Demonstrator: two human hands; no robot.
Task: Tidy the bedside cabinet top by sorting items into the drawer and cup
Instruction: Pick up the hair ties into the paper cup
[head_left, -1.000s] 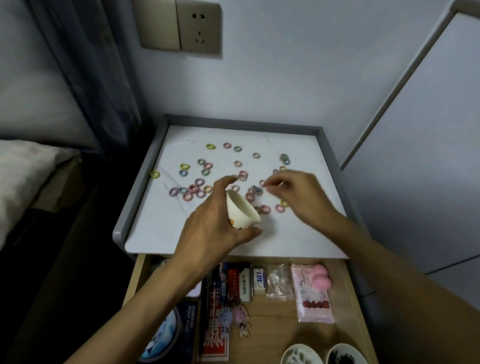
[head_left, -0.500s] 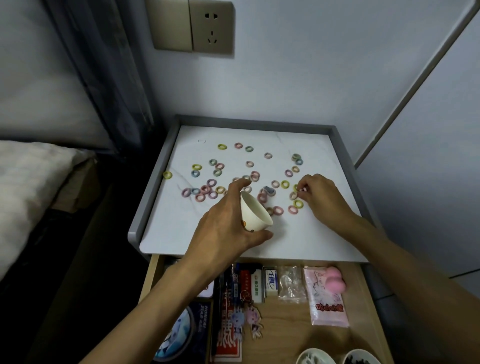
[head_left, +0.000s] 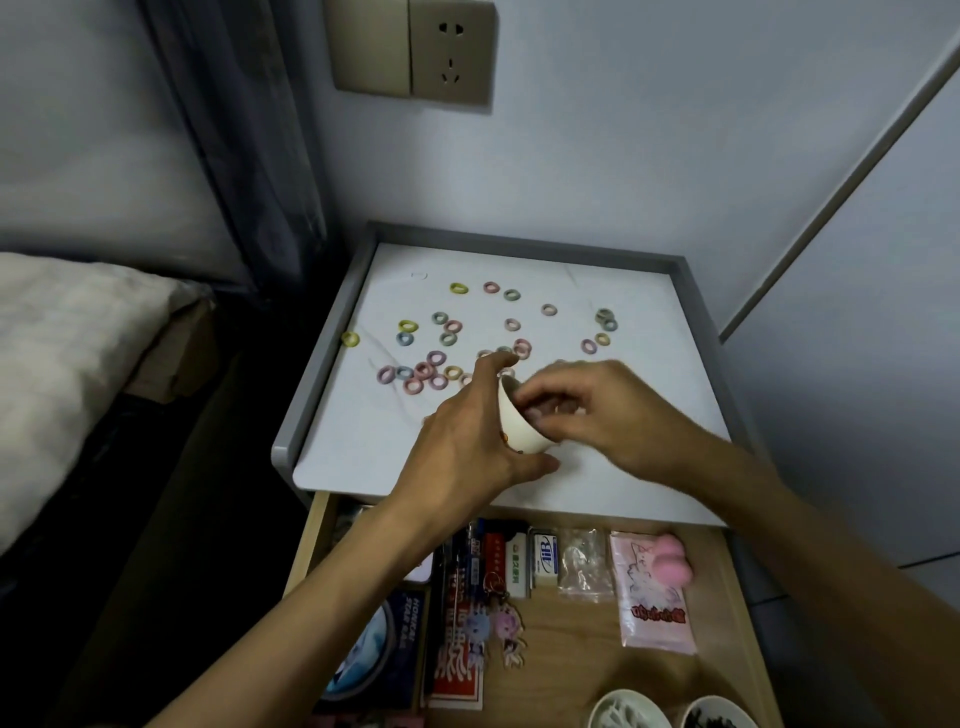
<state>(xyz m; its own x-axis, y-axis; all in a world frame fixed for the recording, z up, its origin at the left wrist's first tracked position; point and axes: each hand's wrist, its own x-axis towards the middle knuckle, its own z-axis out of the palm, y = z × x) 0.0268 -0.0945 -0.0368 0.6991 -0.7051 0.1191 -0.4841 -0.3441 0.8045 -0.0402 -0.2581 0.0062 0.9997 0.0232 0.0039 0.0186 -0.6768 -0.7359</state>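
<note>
Gripping the tilted cup (head_left: 521, 430) is the left hand (head_left: 467, 451).

Both bare forearms rise from the lower edge toward the frame's centre. The left hand (head_left: 467, 447) grips a small cup (head_left: 519, 431), thumb beneath, forefinger over its rim. The right hand (head_left: 602, 410) bunches curled fingertips at the cup's mouth.

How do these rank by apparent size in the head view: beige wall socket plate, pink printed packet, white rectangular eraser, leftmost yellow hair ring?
1. beige wall socket plate
2. pink printed packet
3. white rectangular eraser
4. yellow hair ring
Packet and eraser lie nearer the camera.
</note>
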